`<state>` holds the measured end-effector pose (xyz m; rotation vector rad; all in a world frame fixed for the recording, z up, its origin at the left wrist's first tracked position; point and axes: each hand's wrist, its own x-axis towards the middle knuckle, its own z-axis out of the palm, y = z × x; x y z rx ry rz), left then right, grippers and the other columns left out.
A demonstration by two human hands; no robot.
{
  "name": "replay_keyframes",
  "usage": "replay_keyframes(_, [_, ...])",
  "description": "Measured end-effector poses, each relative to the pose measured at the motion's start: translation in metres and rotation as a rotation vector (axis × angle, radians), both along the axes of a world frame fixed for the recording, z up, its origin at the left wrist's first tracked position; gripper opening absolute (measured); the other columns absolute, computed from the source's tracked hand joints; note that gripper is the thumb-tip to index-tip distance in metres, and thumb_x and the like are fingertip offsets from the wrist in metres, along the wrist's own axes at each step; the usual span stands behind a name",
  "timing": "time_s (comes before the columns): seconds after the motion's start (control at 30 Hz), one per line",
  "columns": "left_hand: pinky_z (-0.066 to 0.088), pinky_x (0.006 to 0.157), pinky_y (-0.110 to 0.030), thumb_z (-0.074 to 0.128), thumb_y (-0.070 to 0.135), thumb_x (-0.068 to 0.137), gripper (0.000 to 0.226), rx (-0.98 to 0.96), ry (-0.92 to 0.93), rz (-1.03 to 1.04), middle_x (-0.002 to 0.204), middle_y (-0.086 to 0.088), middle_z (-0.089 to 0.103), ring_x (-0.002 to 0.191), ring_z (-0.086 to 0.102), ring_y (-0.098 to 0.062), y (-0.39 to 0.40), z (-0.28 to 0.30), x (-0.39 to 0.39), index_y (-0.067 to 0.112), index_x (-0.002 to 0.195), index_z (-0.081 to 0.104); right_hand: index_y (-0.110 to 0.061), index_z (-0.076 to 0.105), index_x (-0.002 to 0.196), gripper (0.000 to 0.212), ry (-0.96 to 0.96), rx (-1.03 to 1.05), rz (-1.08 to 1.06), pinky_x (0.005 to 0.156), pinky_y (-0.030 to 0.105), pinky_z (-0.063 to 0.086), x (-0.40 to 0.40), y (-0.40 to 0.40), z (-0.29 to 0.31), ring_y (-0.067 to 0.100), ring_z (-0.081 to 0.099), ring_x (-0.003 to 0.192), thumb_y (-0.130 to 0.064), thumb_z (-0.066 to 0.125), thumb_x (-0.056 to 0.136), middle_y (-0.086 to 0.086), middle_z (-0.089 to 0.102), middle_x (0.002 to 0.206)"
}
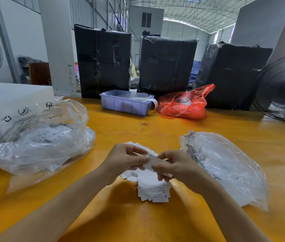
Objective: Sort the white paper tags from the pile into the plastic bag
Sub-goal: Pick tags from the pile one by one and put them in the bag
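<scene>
A pile of white paper tags (153, 188) lies on the yellow table (138, 220) in front of me, partly hidden under my hands. My left hand (126, 161) and my right hand (175, 167) meet above the pile, and both pinch one white tag (153, 158) between thumb and fingers. A clear plastic bag (225, 166) lies flat just right of my right hand. A larger clear plastic bag (38, 137) with printed tags inside sits at the left.
A lilac plastic bin (126, 103) and a red plastic bag (185, 103) sit at the table's far side, before three black wrapped bales (103, 60). A black fan (281, 89) stands at the right edge. A white box (7, 96) is at the far left.
</scene>
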<state>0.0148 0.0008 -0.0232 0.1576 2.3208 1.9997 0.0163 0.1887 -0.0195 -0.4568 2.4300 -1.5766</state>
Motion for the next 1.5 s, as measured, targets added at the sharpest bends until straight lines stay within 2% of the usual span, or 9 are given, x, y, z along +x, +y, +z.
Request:
replay_keyframes(0.17, [0.051, 0.055, -0.017, 0.078, 0.007, 0.073, 0.016, 0.018, 0.0, -0.008, 0.072, -0.008, 0.073, 0.061, 0.067, -0.009, 0.0032, -0.0015, 0.0001, 0.011, 0.086, 0.071, -0.014, 0.054, 0.108, 0.036, -0.054, 0.028, 0.061, 0.051, 0.024, 0.045, 0.0021, 0.0004, 0.0018, 0.012, 0.058, 0.055, -0.019, 0.075, 0.079, 0.005, 0.068, 0.063])
replay_keyframes(0.33, [0.054, 0.063, -0.021, 0.081, 0.008, 0.067, 0.022, 0.104, -0.044, 0.069, 0.07, -0.005, 0.073, 0.062, 0.069, -0.011, 0.0012, -0.0025, -0.0023, 0.01, 0.086, 0.07, -0.005, 0.064, 0.088, 0.011, 0.069, 0.03, 0.005, 0.051, 0.024, 0.044, 0.0007, -0.0002, 0.0026, 0.013, 0.056, 0.052, -0.016, 0.067, 0.087, 0.005, 0.067, 0.06])
replay_keyframes(0.53, [0.053, 0.072, -0.026, 0.084, 0.008, 0.062, 0.031, 0.143, -0.092, 0.121, 0.071, -0.004, 0.074, 0.061, 0.069, -0.009, -0.0009, -0.0027, -0.0041, 0.009, 0.09, 0.069, -0.001, 0.064, 0.076, 0.019, 0.229, -0.12, -0.148, 0.045, 0.023, 0.045, 0.001, 0.003, 0.0078, 0.016, 0.054, 0.042, -0.015, 0.064, 0.088, 0.012, 0.066, 0.055])
replay_keyframes(0.83, [0.053, 0.078, -0.029, 0.083, 0.008, 0.064, 0.031, 0.149, -0.079, 0.091, 0.074, -0.005, 0.074, 0.068, 0.071, -0.014, 0.0015, -0.0027, -0.0035, 0.009, 0.091, 0.069, -0.002, 0.064, 0.076, 0.017, 0.26, -0.047, -0.151, 0.043, 0.023, 0.047, 0.0013, -0.0011, 0.005, 0.014, 0.056, 0.041, -0.012, 0.063, 0.089, 0.008, 0.067, 0.054])
replay_keyframes(1.0, [0.054, 0.073, -0.025, 0.082, 0.007, 0.065, 0.03, 0.16, -0.082, 0.068, 0.079, -0.01, 0.075, 0.069, 0.071, -0.016, 0.0012, -0.0033, -0.0041, 0.008, 0.091, 0.068, -0.002, 0.063, 0.077, 0.016, 0.254, -0.021, -0.127, 0.043, 0.024, 0.047, 0.001, -0.0021, 0.0034, 0.014, 0.057, 0.042, -0.013, 0.063, 0.089, 0.006, 0.067, 0.054])
replay_keyframes(1.2, [0.052, 0.056, -0.016, 0.081, 0.006, 0.066, 0.026, 0.165, -0.076, 0.067, 0.069, -0.007, 0.072, 0.059, 0.068, -0.012, 0.0023, -0.0041, -0.0039, 0.007, 0.09, 0.068, -0.009, 0.064, 0.079, 0.016, 0.207, 0.052, -0.055, 0.049, 0.029, 0.046, -0.0006, -0.0032, 0.0001, 0.015, 0.059, 0.046, -0.022, 0.065, 0.089, 0.006, 0.07, 0.06])
replay_keyframes(1.3, [0.052, 0.055, -0.017, 0.081, 0.006, 0.066, 0.026, 0.167, -0.067, 0.065, 0.067, -0.006, 0.072, 0.058, 0.067, -0.011, 0.0023, -0.0042, -0.0043, 0.006, 0.089, 0.069, -0.011, 0.065, 0.079, 0.018, 0.154, 0.078, -0.013, 0.053, 0.032, 0.045, -0.0001, -0.0022, -0.0003, 0.015, 0.06, 0.047, -0.026, 0.066, 0.088, 0.007, 0.071, 0.063])
replay_keyframes(1.4, [0.053, 0.062, -0.023, 0.082, 0.009, 0.064, 0.024, 0.147, -0.05, 0.065, 0.072, -0.007, 0.073, 0.062, 0.068, -0.014, 0.0022, -0.0047, -0.0044, 0.01, 0.085, 0.07, -0.011, 0.066, 0.08, 0.017, 0.11, 0.062, 0.014, 0.055, 0.034, 0.043, 0.0007, -0.0001, 0.0011, 0.015, 0.059, 0.048, -0.026, 0.066, 0.088, 0.008, 0.071, 0.064])
replay_keyframes(1.5, [0.053, 0.06, -0.022, 0.082, 0.011, 0.065, 0.019, 0.126, -0.017, 0.051, 0.076, -0.008, 0.071, 0.068, 0.066, -0.016, 0.0037, -0.0051, -0.0038, 0.013, 0.081, 0.072, -0.012, 0.063, 0.093, 0.017, 0.077, 0.089, 0.039, 0.053, 0.03, 0.043, 0.0024, 0.0007, 0.0024, 0.013, 0.058, 0.049, -0.027, 0.067, 0.087, 0.007, 0.071, 0.063])
